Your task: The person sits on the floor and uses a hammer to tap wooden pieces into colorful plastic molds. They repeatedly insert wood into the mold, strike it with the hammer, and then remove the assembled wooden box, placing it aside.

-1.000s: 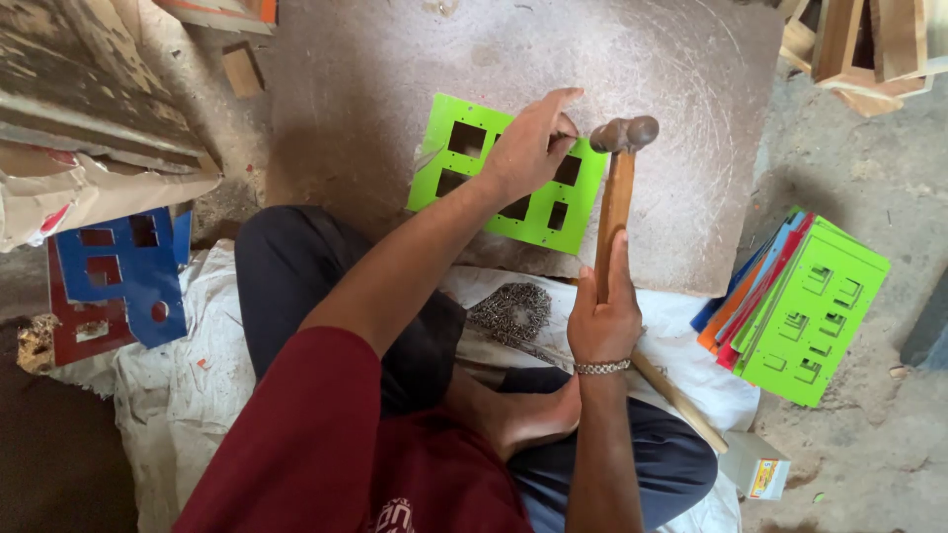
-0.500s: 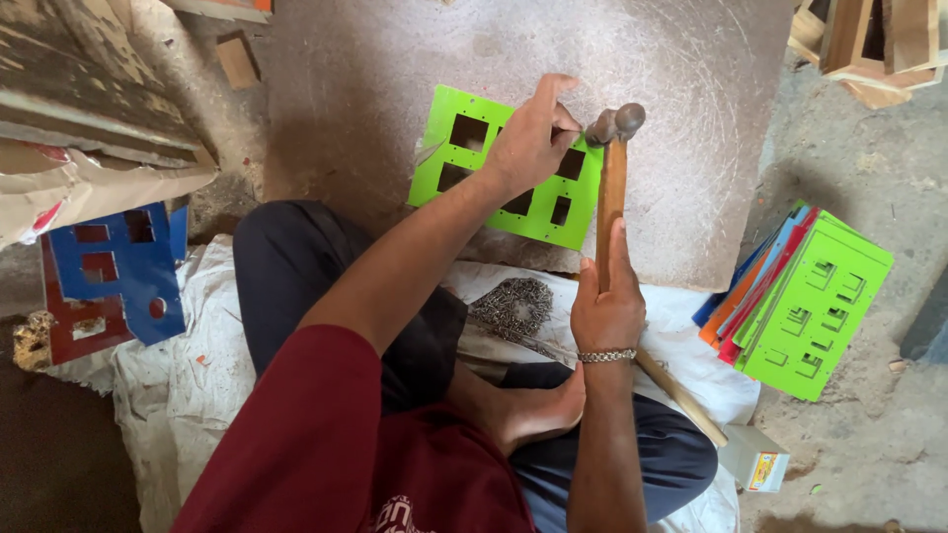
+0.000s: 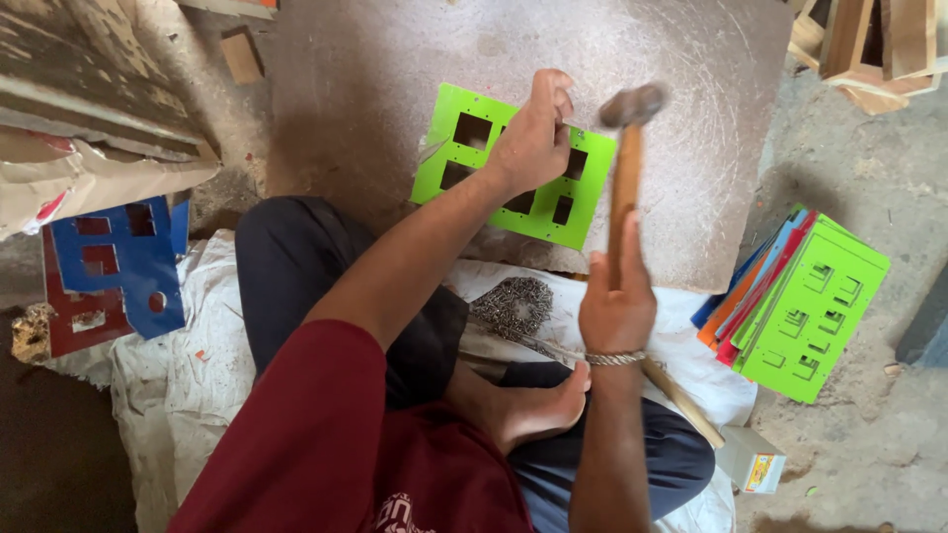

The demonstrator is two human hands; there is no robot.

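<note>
hammer (image 3: 626, 168) stands upright in the right hand (image 3: 617, 301), which is clenched around the lower part of its wooden handle, the metal head raised above the knuckles and blurred. left hand (image 3: 533, 138) sits just beside the hammer head, fingers curled down and pressing on a green panel (image 3: 464, 163) with square cut-outs; whether it pinches anything small there cannot be told. that panel lies flat under the left hand on a grey slab (image 3: 691, 118) that spreads out beyond both hands. below the right wrist, close to the person's bare foot (image 3: 538, 410), a heap of nails (image 3: 513, 301) rests on white cloth (image 3: 168, 385). out past the right hand a stack of coloured panels (image 3: 810, 306), green on top, lies on the ground. well away on the left-hand side lie blue and red panels (image 3: 118, 266).
</note>
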